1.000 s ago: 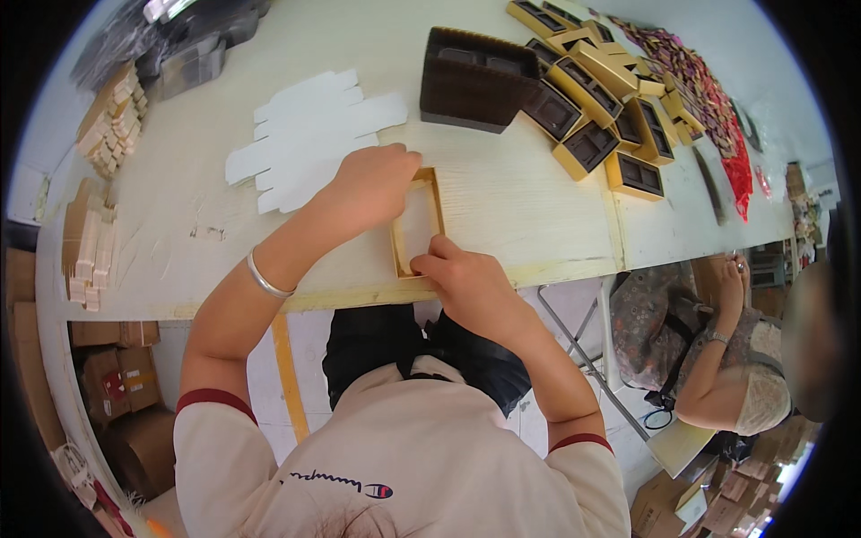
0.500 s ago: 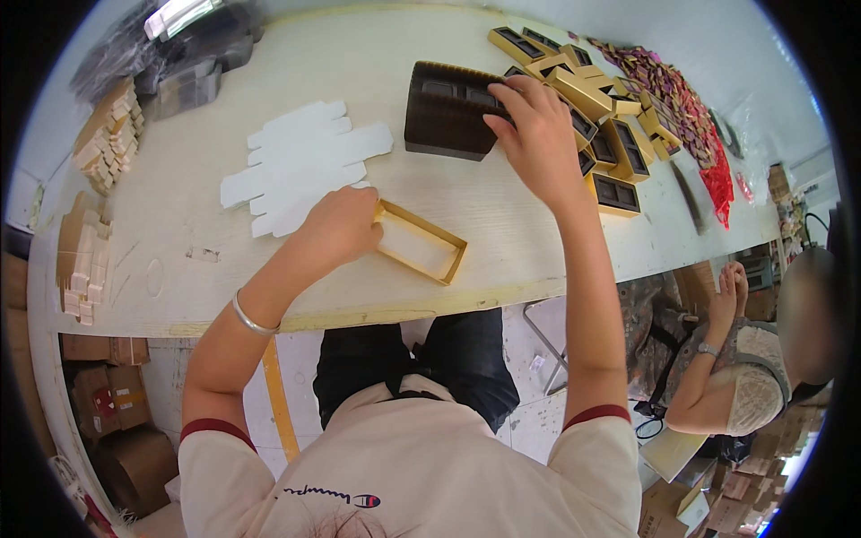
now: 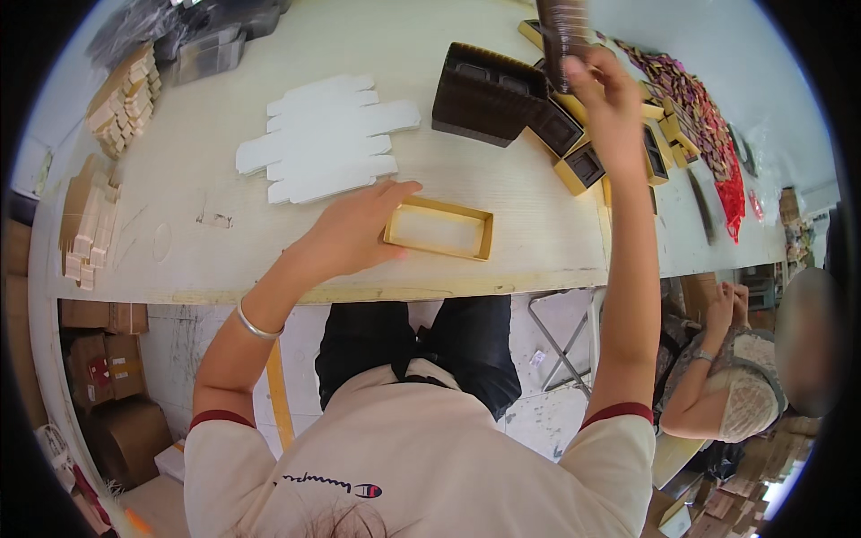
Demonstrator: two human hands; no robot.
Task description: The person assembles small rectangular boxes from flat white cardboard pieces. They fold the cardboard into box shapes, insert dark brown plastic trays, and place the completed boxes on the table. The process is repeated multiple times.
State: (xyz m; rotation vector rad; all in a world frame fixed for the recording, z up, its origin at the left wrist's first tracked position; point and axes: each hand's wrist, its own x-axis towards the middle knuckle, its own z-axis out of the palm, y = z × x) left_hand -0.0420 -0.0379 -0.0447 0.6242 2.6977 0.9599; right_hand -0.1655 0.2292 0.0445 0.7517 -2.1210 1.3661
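My left hand (image 3: 363, 229) is around the left end of an open gold cardboard box (image 3: 489, 238), fingers at its far side and thumb near its front corner. This shallow box lies near the table's front edge with a pale inside. My right hand (image 3: 610, 103) is raised at the upper right, pinching a dark brown plastic tray insert (image 3: 558, 36) that is tilted on end and blurred by motion. Just left of that hand stands a stack of the same dark brown inserts (image 3: 480, 108). Flat white carton blanks (image 3: 327, 139) lie beyond my left hand.
Several gold boxes with dark inserts (image 3: 585, 166) are heaped beyond the stack. Small red and purple wrapped pieces (image 3: 691, 94) spread along the right. Folded cartons (image 3: 126, 103) and clear plastic containers (image 3: 208, 58) stand at the left. A co-worker (image 3: 726, 368) sits at the right.
My right hand has lifted an insert off the stack and moved up and right. My left hand has opened wider around the gold box, which has turned more level with the table edge.
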